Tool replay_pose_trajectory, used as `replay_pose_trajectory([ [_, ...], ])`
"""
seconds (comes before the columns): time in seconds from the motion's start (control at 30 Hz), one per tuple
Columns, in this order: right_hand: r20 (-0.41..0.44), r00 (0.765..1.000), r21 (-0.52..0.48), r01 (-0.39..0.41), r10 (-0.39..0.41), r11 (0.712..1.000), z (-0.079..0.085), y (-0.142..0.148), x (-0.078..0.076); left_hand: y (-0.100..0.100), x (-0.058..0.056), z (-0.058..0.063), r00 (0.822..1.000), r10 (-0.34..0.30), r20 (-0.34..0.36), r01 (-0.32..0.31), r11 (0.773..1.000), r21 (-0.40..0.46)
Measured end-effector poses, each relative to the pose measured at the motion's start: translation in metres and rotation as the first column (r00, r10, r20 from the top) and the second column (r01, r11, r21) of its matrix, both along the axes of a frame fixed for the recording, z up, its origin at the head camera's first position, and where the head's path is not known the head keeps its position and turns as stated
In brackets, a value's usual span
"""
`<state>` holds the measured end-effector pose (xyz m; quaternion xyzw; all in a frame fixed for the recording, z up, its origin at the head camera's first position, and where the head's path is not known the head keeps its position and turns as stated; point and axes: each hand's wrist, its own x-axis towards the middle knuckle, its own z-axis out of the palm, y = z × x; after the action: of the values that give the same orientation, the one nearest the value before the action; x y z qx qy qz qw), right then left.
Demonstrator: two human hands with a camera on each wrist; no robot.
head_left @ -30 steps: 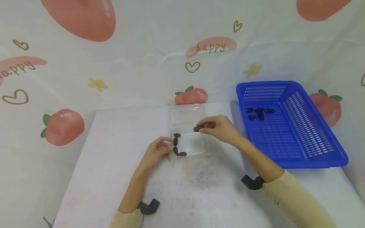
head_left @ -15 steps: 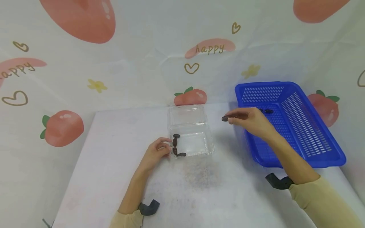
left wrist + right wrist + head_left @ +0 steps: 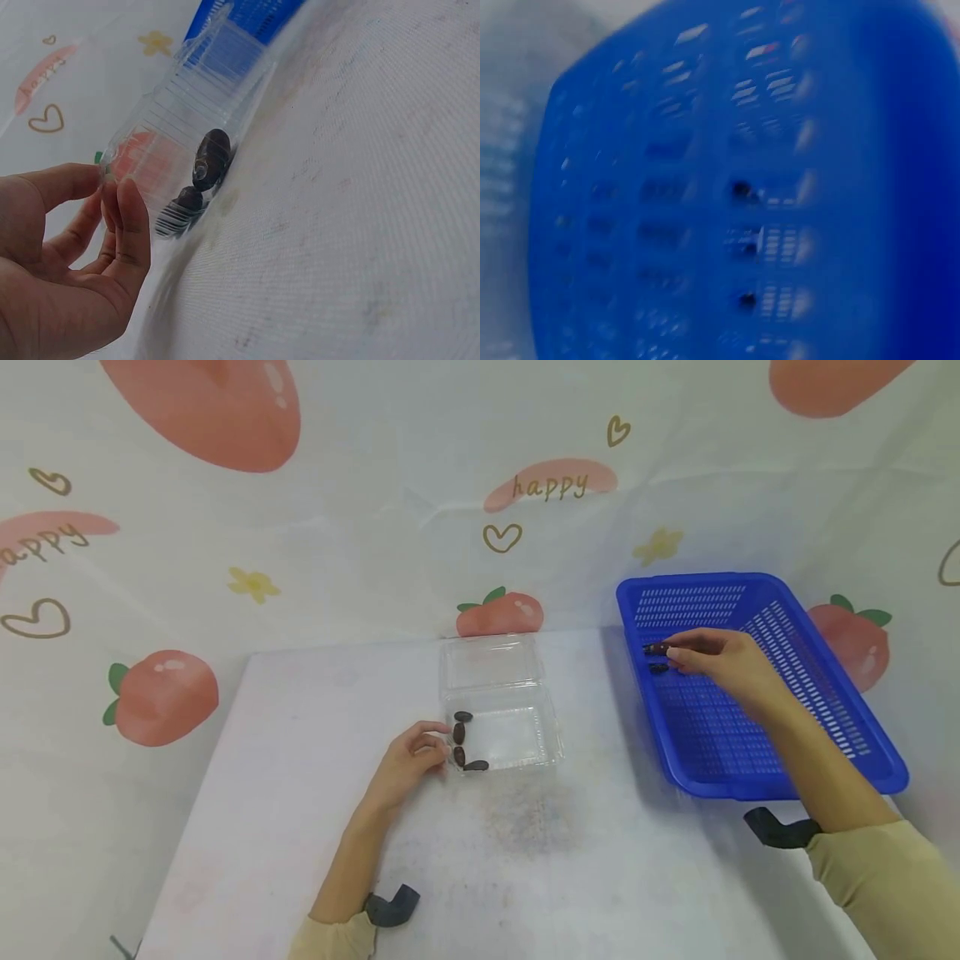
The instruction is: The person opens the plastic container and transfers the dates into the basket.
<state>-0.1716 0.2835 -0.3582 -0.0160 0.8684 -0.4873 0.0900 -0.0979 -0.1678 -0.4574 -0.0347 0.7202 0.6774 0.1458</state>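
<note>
Your left hand (image 3: 408, 764) pinches the clear box (image 3: 517, 737), likely steadying it under four dark pieces (image 3: 459, 733). Your right hand (image 3: 731, 672) seems to pinch another piece (image 3: 660, 648) over the blue basket (image 3: 750, 789), probably placed for easy reach.

"happy" in brown script on a pink patch (image 3: 551, 485) of the backdrop cloth (image 3: 360, 568), above and between left hand (image 3: 405, 766) and right hand (image 3: 720, 664). Second pink patch (image 3: 67, 521), up-left of left hand: cut off, "appy" readable. Left wrist view: "happy" again, above left hand.
</note>
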Motion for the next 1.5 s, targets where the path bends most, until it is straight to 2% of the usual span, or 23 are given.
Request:
replay_pose_trajectory([
  [0.23, 0.080, 0.997, 0.020, -0.004, 0.002, 1.000, -0.015, 0.019, -0.010, -0.001, 0.000, 0.000, 1.000, -0.010, -0.011, 0.010, 1.000, 0.003],
  [0.43, 0.115, 0.993, 0.044, -0.036, 0.031, 0.998, -0.032, 0.033, -0.019, 0.000, 0.001, 0.000, 1.000, -0.012, -0.014, 0.012, 1.000, 0.012],
  [0.6, 0.140, 0.988, 0.083, -0.080, 0.068, 0.993, -0.048, 0.039, -0.025, 0.000, 0.001, -0.001, 1.000, -0.006, -0.004, 0.006, 1.000, 0.015],
  [0.8, 0.169, 0.983, 0.088, -0.085, 0.069, 0.992, -0.059, 0.039, -0.028, 0.000, 0.000, -0.002, 1.000, -0.006, -0.007, 0.007, 0.999, 0.031],
  [0.97, 0.203, 0.977, 0.039, -0.080, 0.070, 0.996, -0.063, 0.036, -0.028, 0.000, 0.000, -0.001, 1.000, -0.002, -0.007, 0.002, 0.999, 0.040],
  [1.23, 0.252, 0.965, -0.107, -0.042, 0.068, 0.993, -0.072, 0.036, -0.032, 0.000, -0.001, -0.001, 1.000, 0.011, -0.002, -0.011, 0.999, 0.031],
  [1.5, 0.321, 0.945, -0.146, -0.015, 0.062, 0.989, -0.074, 0.038, -0.032, 0.000, -0.002, -0.002, 1.000, 0.003, 0.000, -0.003, 1.000, 0.013],
])
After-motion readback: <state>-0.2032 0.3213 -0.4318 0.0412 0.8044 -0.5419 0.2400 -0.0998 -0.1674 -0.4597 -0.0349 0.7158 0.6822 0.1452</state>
